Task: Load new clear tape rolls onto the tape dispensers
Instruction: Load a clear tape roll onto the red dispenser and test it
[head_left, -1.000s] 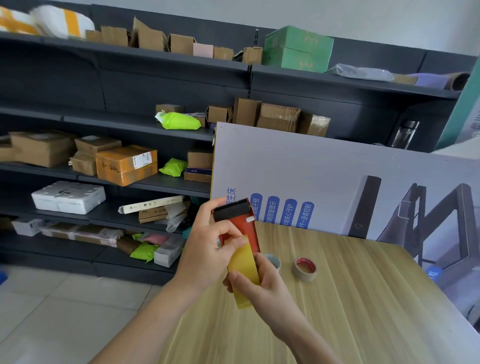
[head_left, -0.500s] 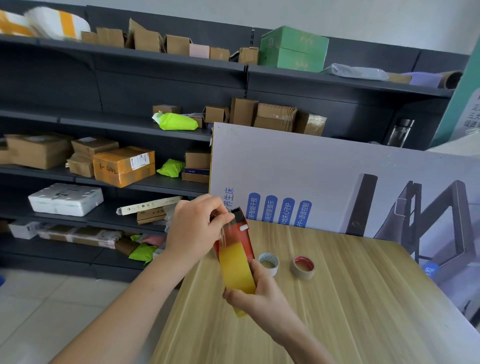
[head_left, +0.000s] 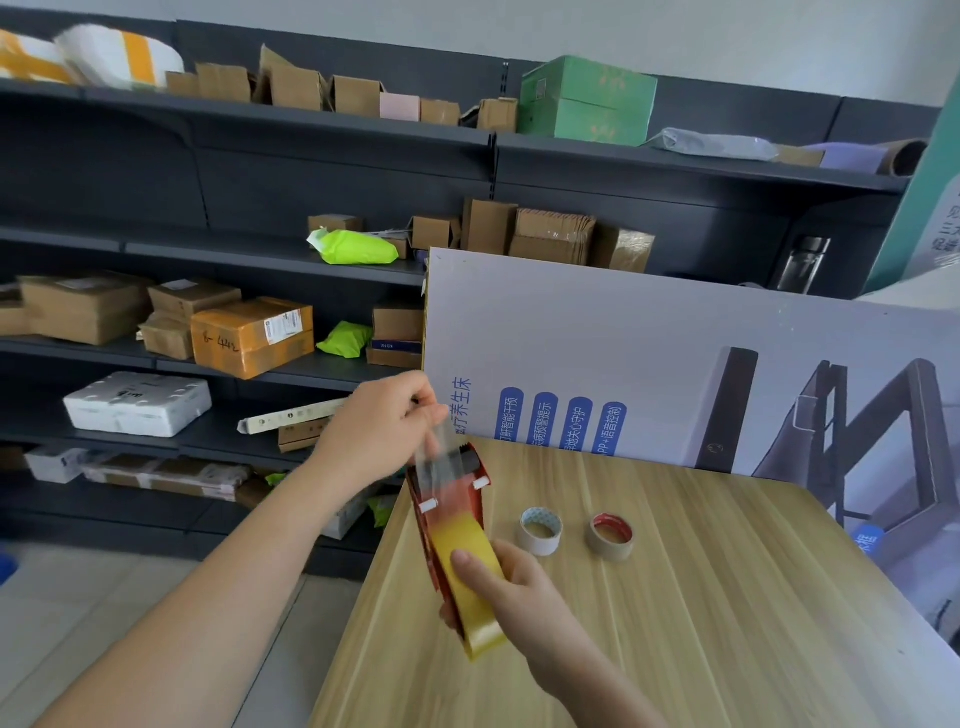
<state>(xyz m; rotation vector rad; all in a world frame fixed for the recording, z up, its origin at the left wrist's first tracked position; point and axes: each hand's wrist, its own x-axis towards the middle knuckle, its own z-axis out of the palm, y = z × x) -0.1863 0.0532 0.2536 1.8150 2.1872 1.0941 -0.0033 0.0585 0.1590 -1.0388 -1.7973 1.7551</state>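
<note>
Right now I see the left hand (head_left: 379, 436) pinching the tape end (head_left: 435, 454), stretched up from the dispenser (head_left: 470, 475). The right hand (head_left: 519, 587) grips the dispenser and its yellow roll (head_left: 462, 551) over the table (head_left: 727, 623) corner. A white roll (head_left: 540, 530) and a red roll (head_left: 612, 536) sit nearby.

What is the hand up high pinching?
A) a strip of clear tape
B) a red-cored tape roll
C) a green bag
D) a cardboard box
A: the left hand pinches a clear tape strip that stretches up from the yellowish tape roll in the red dispenser, which the right hand holds.
</note>
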